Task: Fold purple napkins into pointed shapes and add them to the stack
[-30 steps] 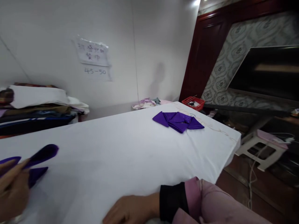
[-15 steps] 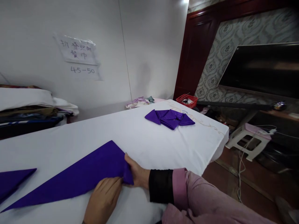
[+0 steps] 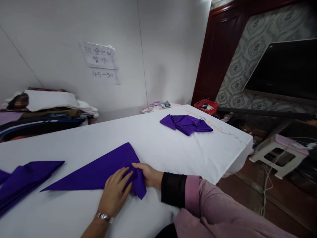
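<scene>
A purple cloth napkin (image 3: pixel 99 172), folded to a long triangle, lies in front of me with its thin point to the left. Its right end is bunched and turned over between my hands. My right hand (image 3: pixel 150 175) is closed on that end, thumb on top and the other fingers hidden under the cloth. My left hand (image 3: pixel 116 188) rests on the lower edge of the napkin, its fingers apart and stretched over the fabric. At the left edge lie more folded purple napkins (image 3: pixel 27 181), partly out of view.
Several folded purple napkins (image 3: pixel 187 124) lie grouped toward the far side of the white-covered table (image 3: pixel 158 148). A red basket (image 3: pixel 206 107) stands behind them. Stacked clothes (image 3: pixel 52 109) are at the far left. A stool (image 3: pixel 279 152) with a cable stands on the floor at right.
The view has shifted left. The napkin's right end is now bunched and folded over more. My left hand has gone from curled at the lower edge to fingers spread on the cloth.
</scene>
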Demonstrator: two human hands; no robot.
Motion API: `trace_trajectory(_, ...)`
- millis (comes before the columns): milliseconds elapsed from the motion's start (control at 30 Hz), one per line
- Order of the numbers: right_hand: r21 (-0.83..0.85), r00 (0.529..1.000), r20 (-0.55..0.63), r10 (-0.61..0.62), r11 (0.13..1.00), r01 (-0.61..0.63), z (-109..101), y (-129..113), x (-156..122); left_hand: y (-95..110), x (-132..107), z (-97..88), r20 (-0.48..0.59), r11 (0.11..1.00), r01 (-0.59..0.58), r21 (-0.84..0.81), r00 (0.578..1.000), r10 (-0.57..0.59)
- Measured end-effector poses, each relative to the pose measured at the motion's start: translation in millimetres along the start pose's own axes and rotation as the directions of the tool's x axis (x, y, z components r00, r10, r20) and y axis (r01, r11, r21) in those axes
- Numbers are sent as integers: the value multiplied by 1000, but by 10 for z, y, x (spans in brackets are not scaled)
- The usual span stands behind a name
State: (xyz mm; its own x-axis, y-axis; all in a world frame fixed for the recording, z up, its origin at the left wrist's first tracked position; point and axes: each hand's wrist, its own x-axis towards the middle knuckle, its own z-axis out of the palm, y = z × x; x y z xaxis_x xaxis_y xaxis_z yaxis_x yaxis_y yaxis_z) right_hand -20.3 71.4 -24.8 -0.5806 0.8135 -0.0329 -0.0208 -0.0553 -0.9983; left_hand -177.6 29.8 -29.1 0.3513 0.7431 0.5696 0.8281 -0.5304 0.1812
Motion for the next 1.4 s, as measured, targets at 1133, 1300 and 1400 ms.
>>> trace_trajectory(1133,522,992,95,-80,853,19,136,39,-52,-23,-32,-97,-203,978,-63,-200,979,21)
trace_trajectory(1300,521,993,102,-67,853,4,137,36,-85,-14,-23,-63,-147,986,-162,-47,977,154)
trace_trajectory(1400,487,987,113,-111,872,43,132,0,-111,-19,-22,-56,-154,983,-185,4,971,183)
